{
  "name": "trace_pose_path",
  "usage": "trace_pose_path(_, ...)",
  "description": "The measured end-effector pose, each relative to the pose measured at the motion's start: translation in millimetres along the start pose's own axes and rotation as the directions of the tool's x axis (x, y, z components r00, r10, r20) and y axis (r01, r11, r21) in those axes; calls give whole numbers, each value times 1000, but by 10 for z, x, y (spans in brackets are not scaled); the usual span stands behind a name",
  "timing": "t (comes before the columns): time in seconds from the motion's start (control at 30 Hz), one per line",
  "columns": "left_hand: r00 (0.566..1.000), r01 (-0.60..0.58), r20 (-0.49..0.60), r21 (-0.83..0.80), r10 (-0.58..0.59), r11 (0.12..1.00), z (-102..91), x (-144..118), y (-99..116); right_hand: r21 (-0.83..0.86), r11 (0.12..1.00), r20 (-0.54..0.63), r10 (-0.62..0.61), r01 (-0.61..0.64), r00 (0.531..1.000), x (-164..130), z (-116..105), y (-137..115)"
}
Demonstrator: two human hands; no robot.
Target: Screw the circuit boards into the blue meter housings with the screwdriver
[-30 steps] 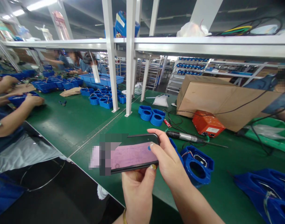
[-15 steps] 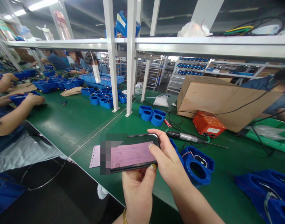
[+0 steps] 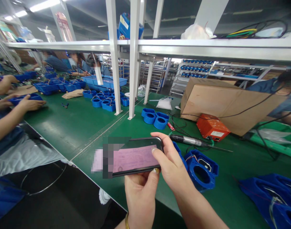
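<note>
A black smartphone (image 3: pixel 138 157) is held sideways above the green workbench, its screen showing a pink sheet with writing. My left hand (image 3: pixel 143 194) grips it from below, thumb against the lower edge. Around the right end closes my right hand (image 3: pixel 170 162), its thumb lying over the screen. Behind the phone's left end a pink paper slip (image 3: pixel 97 160) sticks out on the bench; the rest of it is hidden. Just right of my right hand sits a blue plastic housing (image 3: pixel 201 170) with a round opening and thin wires.
An electric screwdriver (image 3: pixel 190 140) lies behind the housing, near an orange box (image 3: pixel 213 127) and a large cardboard carton (image 3: pixel 226 98). More blue housings (image 3: pixel 271 197) are at the right front. White shelf posts (image 3: pixel 133 63) rise from the bench. At left, a co-worker's hands (image 3: pixel 32 103) hold a blue part.
My hands and the phone stay practically still. The co-worker's hands at the left have shifted slightly with the blue part.
</note>
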State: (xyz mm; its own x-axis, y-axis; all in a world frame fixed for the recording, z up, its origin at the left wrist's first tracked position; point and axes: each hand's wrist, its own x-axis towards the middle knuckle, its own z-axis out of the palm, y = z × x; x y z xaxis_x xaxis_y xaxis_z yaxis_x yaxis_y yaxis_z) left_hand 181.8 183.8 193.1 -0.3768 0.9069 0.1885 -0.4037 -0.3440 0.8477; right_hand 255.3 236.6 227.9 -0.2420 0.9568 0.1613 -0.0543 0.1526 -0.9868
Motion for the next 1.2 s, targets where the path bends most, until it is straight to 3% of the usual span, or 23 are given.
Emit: trace_pose_path(1.2, 1000, 19, -19, 10, -19, 1000, -1, 6, 29, -6, 1000, 7, 11, -11, 1000, 19, 19, 8)
